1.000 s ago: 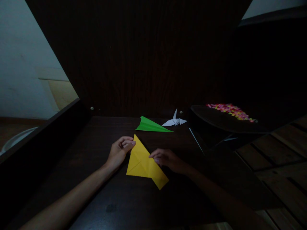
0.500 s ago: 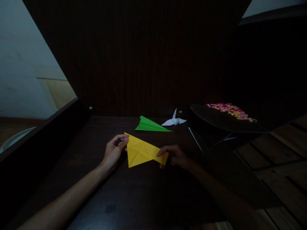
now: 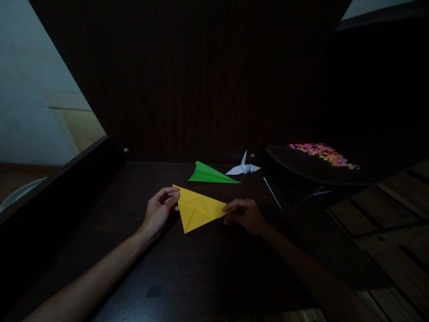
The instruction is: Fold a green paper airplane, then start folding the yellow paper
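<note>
Dark wood bench [image 3: 201,268], dim room tbh. Yellow folded paper [image 3: 197,208] lies flat btwn my hands, long axis left-right. Left hand [image 3: 159,210] fingers pinch its wide left corner, right hand [image 3: 246,214] fingers pinch the narrow right tip. Green plane [image 3: 209,173] + white crane [image 3: 244,168] sit behind.

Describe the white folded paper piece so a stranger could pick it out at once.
On the dark wooden table, look to the far edge, beyond the yellow paper. The white paper crane sits just right of the green paper plane. It alone is white, with one thin point sticking upward.
</note>
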Motion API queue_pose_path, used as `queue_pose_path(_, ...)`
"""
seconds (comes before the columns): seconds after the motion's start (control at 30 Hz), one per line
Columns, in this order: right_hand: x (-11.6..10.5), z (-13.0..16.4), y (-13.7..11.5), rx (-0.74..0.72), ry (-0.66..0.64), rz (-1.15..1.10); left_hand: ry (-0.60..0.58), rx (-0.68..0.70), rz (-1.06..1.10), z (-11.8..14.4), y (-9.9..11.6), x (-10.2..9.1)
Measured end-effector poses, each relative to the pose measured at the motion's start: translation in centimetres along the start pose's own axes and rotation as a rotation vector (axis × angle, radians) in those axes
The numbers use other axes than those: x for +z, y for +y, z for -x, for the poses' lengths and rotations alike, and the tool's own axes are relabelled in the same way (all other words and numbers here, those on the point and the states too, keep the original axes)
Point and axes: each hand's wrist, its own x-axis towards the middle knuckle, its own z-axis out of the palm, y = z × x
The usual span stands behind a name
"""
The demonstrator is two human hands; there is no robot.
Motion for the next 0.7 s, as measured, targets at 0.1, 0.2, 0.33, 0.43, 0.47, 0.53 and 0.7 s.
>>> queue_pose_path(0.1,-0.07,-0.16,0.19,-0.049,0.053,0.022,-0.009,0.005,-0.005,0.11,0.06,0.03)
queue_pose_path(0.2,-0.2,-0.28,0.25,-0.094,0.099,0.01,-0.028,0.01,-0.017,0.24,0.15,0.07)
queue_pose_path(0.33,-0.32,-0.31,-0.04,-0.092,0.131,0.031,-0.051,0.042,-0.044,0.32,0.27,0.1)
queue_pose_path(0.43,-0.34,-0.33,-0.03,-0.066,0.134,0.008,-0.063,0.102,-0.054,0.39,0.39,0.17)
queue_pose_path(0.47,-0.34,-0.35,0.08,-0.053,0.145,-0.008,-0.068,0.117,-0.062,0.43,0.43,0.2)
queue_pose_path(0.53,-0.35,-0.42,0.36,-0.012,0.186,-0.04,-0.079,0.132,-0.087,0.51,0.48,0.26)
queue_pose_path(0.7,-0.36,-0.59,0.5,0.056,0.279,-0.114,-0.117,0.133,-0.142,0.58,0.37,0.28)
